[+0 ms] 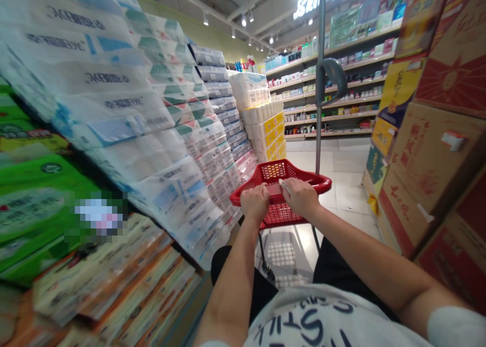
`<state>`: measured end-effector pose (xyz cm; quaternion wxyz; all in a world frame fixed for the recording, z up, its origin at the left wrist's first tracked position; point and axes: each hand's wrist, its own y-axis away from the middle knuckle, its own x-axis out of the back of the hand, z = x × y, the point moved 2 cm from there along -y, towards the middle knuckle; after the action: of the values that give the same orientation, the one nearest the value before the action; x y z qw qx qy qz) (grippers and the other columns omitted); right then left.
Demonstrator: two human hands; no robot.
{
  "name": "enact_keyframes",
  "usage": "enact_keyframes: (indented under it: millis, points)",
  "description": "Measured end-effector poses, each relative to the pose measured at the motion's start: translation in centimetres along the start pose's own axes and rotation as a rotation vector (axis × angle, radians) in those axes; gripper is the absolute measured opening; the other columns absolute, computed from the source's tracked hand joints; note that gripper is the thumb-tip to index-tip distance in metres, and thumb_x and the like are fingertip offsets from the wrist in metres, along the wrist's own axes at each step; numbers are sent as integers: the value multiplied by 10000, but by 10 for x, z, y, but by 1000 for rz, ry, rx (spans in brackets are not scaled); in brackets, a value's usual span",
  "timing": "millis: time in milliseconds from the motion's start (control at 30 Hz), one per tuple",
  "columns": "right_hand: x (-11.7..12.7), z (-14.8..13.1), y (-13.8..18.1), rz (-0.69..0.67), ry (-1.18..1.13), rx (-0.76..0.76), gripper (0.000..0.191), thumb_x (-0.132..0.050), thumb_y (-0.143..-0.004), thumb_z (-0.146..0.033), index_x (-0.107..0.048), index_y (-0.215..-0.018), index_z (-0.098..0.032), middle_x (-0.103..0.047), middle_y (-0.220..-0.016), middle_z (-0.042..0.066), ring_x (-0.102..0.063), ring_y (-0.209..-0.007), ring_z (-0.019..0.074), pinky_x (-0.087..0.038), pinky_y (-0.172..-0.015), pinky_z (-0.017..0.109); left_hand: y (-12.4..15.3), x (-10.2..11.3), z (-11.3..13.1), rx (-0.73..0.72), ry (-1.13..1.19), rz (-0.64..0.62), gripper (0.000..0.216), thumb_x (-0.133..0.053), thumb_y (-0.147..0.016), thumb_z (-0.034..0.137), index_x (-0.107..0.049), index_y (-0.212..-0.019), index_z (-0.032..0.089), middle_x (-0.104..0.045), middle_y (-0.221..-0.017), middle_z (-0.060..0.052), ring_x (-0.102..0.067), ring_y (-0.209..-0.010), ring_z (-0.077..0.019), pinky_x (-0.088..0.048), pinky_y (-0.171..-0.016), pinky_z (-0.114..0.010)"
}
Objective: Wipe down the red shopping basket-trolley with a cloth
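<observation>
Supermarket aisle, tissue packs (pixel 152 134) alongside; left hand (pixel 255 202), right hand (pixel 300 197): fingers (pixel 261 188) curled round red basket (pixel 322 184) rim.

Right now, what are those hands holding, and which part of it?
The left hand and the right hand both hold the red shopping cart by the handle bar on its near rim, fingers wrapped over it.

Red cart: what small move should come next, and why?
Probably ease the red cart straight forward, kept centred: the left hand and right hand both grip its handle, tissue packs crowd the left and cartons the right.
</observation>
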<state>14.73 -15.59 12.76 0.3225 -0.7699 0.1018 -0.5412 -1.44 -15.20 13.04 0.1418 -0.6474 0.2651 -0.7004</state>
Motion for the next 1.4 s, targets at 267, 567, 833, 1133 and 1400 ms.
enact_keyframes:
  millis: [267,567,833,1133,1400]
  points:
    - [2,4,-17,-99,1,-114,374,-313,-981,-390,-620,-1061,-190,-674,-1003,100,-642,-855,233,-440,-744,330,0,-2,1,-2,0,2,395,-281,-985,317,-585,-1224,235,-696,-1066,-71,-632,-902,-184,-372,-842,-349]
    - [4,7,-11,-98,40,-64,361,-331,-975,-387,-623,-1037,-185,-677,-1002,103,-645,-849,238,-435,-757,338,2,-1,2,14,-5,13,352,-327,-975,291,-605,-1184,236,-703,-1046,-55,-632,-911,-174,-379,-857,-342]
    - [1,6,-3,29,34,-36,396,-288,-993,-373,-577,-1175,-173,-660,-1092,119,-635,-905,230,-424,-773,317,4,-1,3,10,7,36,362,-314,-976,286,-604,-1186,233,-706,-1034,-59,-632,-902,-192,-374,-847,-361]
    - [3,11,-17,-110,64,-110,385,-337,-977,-412,-640,-962,-176,-695,-917,88,-644,-775,219,-416,-684,298,2,-1,3,2,3,44,370,-313,-972,295,-620,-1170,238,-707,-1039,-54,-634,-895,-191,-367,-833,-359]
    - [1,10,5,88,-6,72,370,-339,-974,-313,-539,-1262,-196,-626,-1196,103,-589,-1042,232,-397,-909,353,-3,-5,-2,-19,-9,44,410,-282,-971,320,-610,-1202,232,-702,-1080,-54,-632,-882,-205,-356,-815,-356]
